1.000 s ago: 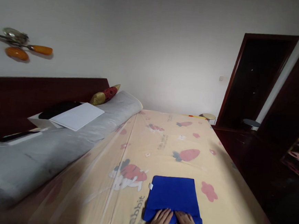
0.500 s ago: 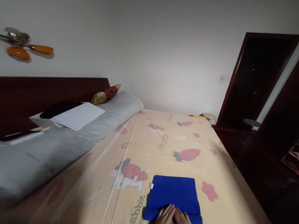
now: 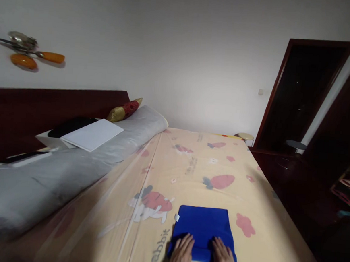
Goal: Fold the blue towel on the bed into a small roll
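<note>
A blue cloth (image 3: 203,224) with a small white tag on its left edge lies on the bed, its near edge folded over into a band. My left hand (image 3: 182,252) rests on the left part of that fold, fingers stretched forward. On the fold's right part lies my right hand (image 3: 223,256), its fingers also extended flat. A gap of blue fabric shows between the two hands. Neither hand grips anything that I can see.
The bed sheet (image 3: 184,196) has a carrot and rabbit print. Along the headboard (image 3: 56,101) runs a long grey pillow (image 3: 78,167) with a white flat box (image 3: 92,134) on it. Two stools, one a dark stool (image 3: 295,145), stand near the doorway.
My hands have parted from the middle of the fold, the left one sliding left and the right one sliding right. The cloth stays in the same place.
</note>
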A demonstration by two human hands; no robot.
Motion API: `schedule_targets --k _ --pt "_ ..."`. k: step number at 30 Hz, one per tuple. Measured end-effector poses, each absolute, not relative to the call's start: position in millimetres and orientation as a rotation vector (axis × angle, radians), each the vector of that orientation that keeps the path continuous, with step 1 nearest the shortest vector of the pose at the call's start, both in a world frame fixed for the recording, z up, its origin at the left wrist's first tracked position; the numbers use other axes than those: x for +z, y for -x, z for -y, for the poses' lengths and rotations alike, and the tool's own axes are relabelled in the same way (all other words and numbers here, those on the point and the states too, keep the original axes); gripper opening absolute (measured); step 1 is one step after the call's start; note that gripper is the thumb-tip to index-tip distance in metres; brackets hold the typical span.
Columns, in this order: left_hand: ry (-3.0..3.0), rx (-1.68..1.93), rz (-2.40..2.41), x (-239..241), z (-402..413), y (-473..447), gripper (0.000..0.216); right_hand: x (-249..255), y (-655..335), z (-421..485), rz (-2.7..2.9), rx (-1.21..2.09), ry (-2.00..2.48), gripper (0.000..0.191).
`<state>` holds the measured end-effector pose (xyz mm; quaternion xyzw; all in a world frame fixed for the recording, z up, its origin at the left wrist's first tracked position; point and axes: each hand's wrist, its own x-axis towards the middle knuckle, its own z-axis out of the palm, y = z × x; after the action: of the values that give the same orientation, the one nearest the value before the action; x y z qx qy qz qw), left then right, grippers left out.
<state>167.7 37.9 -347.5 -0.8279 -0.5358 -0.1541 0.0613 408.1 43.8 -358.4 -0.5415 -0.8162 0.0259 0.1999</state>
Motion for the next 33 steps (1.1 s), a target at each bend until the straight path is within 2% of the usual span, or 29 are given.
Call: schedule_targets --k 4,8,12,19,23,28,33 --pt "2.604 -0.499 1.501 -345.7 -46.6 -200.5 0.055 -353.6 -373.9 -48.4 2.350 0.240 1.424 0.046" --pt "2.453 -0.457 1.745 -338.2 -51.1 -159.8 0.048 -365.3 -409.0 -54.6 2.193 0.083 1.628 0.044" --pt "2.342 -0.427 1.887 -337.0 -47.0 -116.4 0.047 -375.7 -453.5 -54.5 2.188 -0.075 1.556 0.041" --pt "2.222 -0.506 1.842 -342.6 -37.6 -129.6 0.046 -374.1 -448.9 -56.1 2.096 -0.170 1.564 0.034" --pt "2.431 -0.486 1.672 -360.4 -28.4 -122.4 0.052 -382.1 -452.2 -44.0 2.119 -0.116 1.521 0.035" --pt "2.371 -0.504 1.726 -383.8 -24.7 -122.3 0.058 -393.0 -458.8 -22.8 2.054 -0.074 1.584 0.041" --pt "2.307 -0.466 1.939 -371.1 -30.9 -140.6 0.058 -383.8 -452.8 -28.1 2.049 -0.022 1.632 0.039"
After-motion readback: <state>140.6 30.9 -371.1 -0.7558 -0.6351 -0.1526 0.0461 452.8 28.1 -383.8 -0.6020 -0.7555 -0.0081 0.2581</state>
